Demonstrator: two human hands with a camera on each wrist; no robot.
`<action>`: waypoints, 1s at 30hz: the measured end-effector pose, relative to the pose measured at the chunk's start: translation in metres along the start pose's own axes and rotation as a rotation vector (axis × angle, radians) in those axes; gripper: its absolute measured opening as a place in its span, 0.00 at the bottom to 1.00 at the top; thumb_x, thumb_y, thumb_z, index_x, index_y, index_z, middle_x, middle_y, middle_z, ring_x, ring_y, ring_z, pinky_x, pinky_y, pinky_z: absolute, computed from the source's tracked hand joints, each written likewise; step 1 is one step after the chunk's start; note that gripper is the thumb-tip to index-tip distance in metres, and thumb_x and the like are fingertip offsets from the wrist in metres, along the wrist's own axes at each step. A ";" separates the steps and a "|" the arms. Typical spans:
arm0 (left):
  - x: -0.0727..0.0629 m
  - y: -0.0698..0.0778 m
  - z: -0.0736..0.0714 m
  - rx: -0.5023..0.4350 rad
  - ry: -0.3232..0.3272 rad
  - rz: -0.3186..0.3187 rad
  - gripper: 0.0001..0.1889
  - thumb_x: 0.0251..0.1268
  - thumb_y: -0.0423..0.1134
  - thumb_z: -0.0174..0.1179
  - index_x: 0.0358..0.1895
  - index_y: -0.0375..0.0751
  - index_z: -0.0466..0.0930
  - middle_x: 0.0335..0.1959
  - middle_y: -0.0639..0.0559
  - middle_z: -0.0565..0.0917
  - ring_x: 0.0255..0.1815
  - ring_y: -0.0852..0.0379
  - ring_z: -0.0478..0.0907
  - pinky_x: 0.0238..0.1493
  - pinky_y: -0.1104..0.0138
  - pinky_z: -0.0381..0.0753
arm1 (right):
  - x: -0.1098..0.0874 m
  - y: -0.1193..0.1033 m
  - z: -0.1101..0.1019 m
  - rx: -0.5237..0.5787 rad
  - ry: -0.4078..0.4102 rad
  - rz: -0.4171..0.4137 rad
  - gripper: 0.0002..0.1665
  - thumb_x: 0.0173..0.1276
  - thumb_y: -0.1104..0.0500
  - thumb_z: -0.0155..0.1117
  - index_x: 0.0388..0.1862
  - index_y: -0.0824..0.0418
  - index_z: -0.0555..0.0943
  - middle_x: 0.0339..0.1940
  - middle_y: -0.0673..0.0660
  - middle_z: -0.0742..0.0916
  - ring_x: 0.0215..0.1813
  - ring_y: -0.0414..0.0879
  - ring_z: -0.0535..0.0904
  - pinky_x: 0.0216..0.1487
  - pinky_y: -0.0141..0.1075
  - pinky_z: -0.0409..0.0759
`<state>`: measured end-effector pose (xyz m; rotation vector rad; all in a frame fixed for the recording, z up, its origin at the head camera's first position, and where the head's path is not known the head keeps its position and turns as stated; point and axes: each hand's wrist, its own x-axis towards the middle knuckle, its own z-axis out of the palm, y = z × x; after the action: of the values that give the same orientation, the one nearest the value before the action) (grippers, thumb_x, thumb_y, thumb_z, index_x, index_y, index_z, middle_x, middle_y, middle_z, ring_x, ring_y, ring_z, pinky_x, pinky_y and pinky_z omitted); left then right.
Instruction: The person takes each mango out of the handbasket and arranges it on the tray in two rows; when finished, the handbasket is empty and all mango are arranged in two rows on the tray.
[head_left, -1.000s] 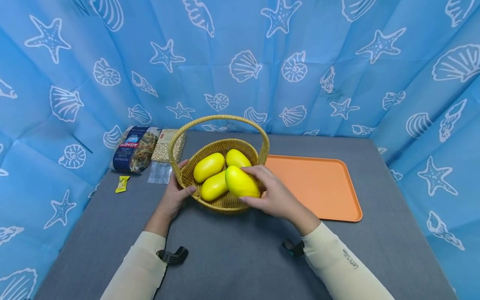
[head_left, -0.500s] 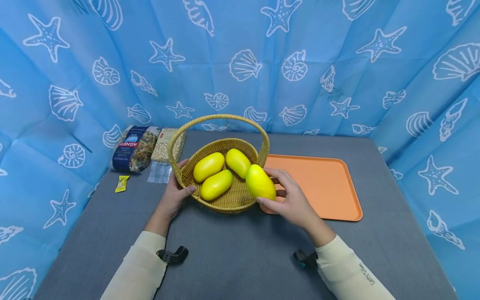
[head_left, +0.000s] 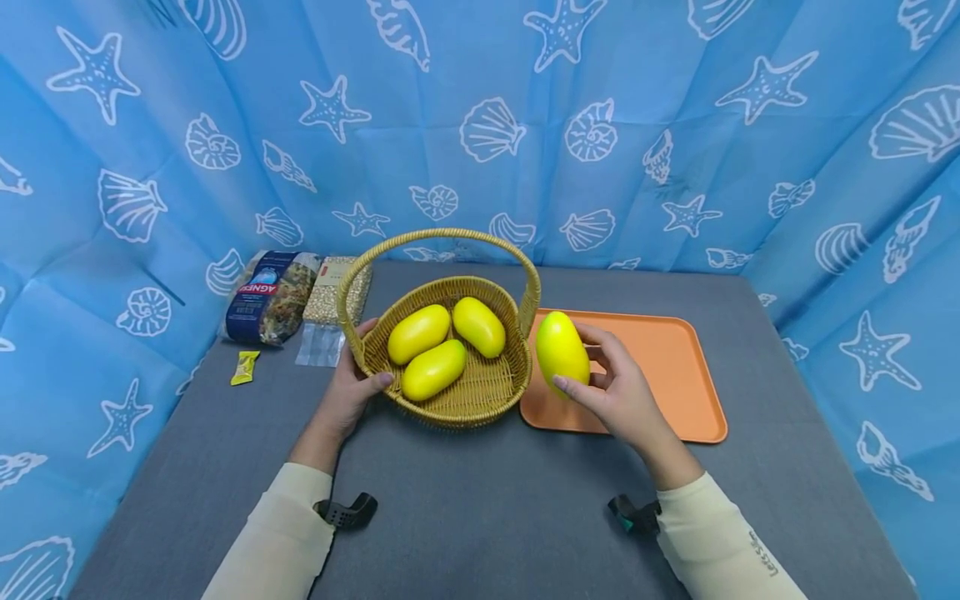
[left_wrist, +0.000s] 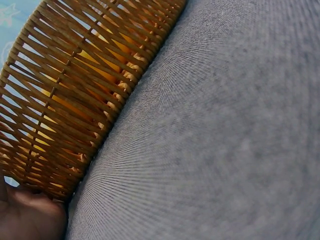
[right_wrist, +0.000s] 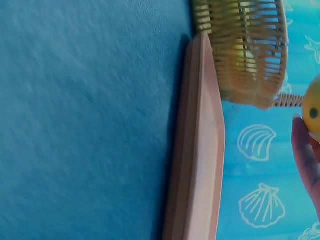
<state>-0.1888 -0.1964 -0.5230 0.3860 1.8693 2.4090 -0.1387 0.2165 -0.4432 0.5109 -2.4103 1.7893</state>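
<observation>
Over L end of tray (head_left: 660,358), just R of basket (head_left: 487,387) w/ 3 more fruits (head_left: 433,369) inside: gripping yellow fruit (head_left: 561,346) in R hand (head_left: 626,392), the nearer; long axis approx. fore-aft in head view, tilt unclear. Clasping basket's L rim w/ L hand (head_left: 351,390), well apart. Near basket's edge on L; room R up to tray's raised rim.

The basket (head_left: 483,392) hides most fingers of my left grip (head_left: 348,392), which the left wrist view crops at its corner. The right wrist view cuts off my right grip (head_left: 624,390) and its yellow fruit (head_left: 561,346); in the head view, both cover part of the orange tray (head_left: 675,367). Small print on the blue packet (head_left: 258,308) is too tiny to read.
</observation>
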 end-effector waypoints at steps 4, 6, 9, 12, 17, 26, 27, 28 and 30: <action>0.000 0.001 0.000 0.001 0.003 -0.001 0.47 0.73 0.19 0.63 0.89 0.45 0.50 0.84 0.40 0.60 0.78 0.43 0.63 0.70 0.61 0.73 | 0.007 0.005 -0.006 -0.064 0.041 0.043 0.41 0.75 0.62 0.76 0.83 0.57 0.70 0.76 0.56 0.75 0.66 0.57 0.75 0.52 0.36 0.85; -0.001 0.001 0.000 0.005 0.003 -0.004 0.47 0.73 0.19 0.63 0.89 0.45 0.51 0.83 0.40 0.60 0.77 0.42 0.63 0.70 0.61 0.73 | 0.011 0.008 -0.008 -0.110 0.059 0.074 0.41 0.76 0.59 0.76 0.83 0.58 0.69 0.76 0.57 0.75 0.65 0.58 0.75 0.53 0.40 0.84; 0.000 0.002 0.001 0.003 0.003 -0.008 0.47 0.73 0.19 0.63 0.89 0.47 0.51 0.83 0.40 0.60 0.78 0.42 0.63 0.69 0.61 0.73 | 0.018 0.014 -0.009 -0.186 0.084 0.125 0.42 0.77 0.53 0.75 0.84 0.59 0.68 0.77 0.61 0.74 0.65 0.61 0.75 0.55 0.50 0.80; 0.000 0.002 0.001 0.001 0.003 -0.010 0.47 0.73 0.19 0.62 0.89 0.47 0.52 0.83 0.41 0.60 0.78 0.42 0.62 0.69 0.62 0.73 | 0.026 0.022 -0.009 -0.252 0.108 0.201 0.44 0.77 0.48 0.74 0.84 0.61 0.68 0.75 0.64 0.74 0.65 0.64 0.74 0.57 0.59 0.78; 0.000 0.001 0.000 -0.004 0.002 -0.007 0.48 0.72 0.18 0.62 0.89 0.44 0.50 0.84 0.41 0.60 0.78 0.42 0.62 0.70 0.62 0.73 | 0.040 0.033 -0.008 -0.374 0.091 0.307 0.44 0.78 0.46 0.73 0.82 0.64 0.69 0.72 0.68 0.76 0.67 0.65 0.74 0.61 0.61 0.78; 0.001 0.001 0.000 -0.009 0.004 -0.004 0.49 0.72 0.22 0.67 0.89 0.45 0.50 0.84 0.40 0.60 0.79 0.41 0.62 0.70 0.62 0.72 | 0.059 0.040 -0.001 -0.615 -0.009 0.448 0.44 0.78 0.45 0.70 0.81 0.69 0.68 0.70 0.71 0.76 0.62 0.64 0.73 0.59 0.59 0.76; 0.000 0.001 0.000 -0.009 0.002 -0.003 0.49 0.71 0.24 0.68 0.89 0.45 0.50 0.84 0.40 0.60 0.79 0.41 0.61 0.70 0.62 0.72 | 0.060 0.040 -0.001 -0.625 -0.007 0.461 0.44 0.79 0.44 0.70 0.81 0.69 0.68 0.70 0.71 0.75 0.62 0.64 0.73 0.59 0.59 0.76; 0.000 0.001 0.000 -0.010 0.001 -0.002 0.49 0.71 0.24 0.69 0.89 0.45 0.50 0.84 0.40 0.60 0.79 0.41 0.61 0.71 0.62 0.72 | 0.062 0.040 0.000 -0.633 -0.004 0.472 0.45 0.79 0.44 0.70 0.81 0.70 0.69 0.70 0.72 0.75 0.61 0.64 0.73 0.59 0.58 0.76; 0.000 0.001 0.000 -0.011 0.001 -0.002 0.50 0.71 0.25 0.70 0.89 0.44 0.49 0.84 0.40 0.60 0.79 0.41 0.61 0.71 0.62 0.72 | 0.064 0.040 0.000 -0.638 0.000 0.482 0.46 0.79 0.42 0.69 0.81 0.71 0.69 0.70 0.72 0.75 0.61 0.64 0.72 0.58 0.58 0.76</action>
<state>-0.1885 -0.1965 -0.5218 0.3823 1.8555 2.4178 -0.2118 0.2133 -0.4621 -0.1492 -3.0650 0.9892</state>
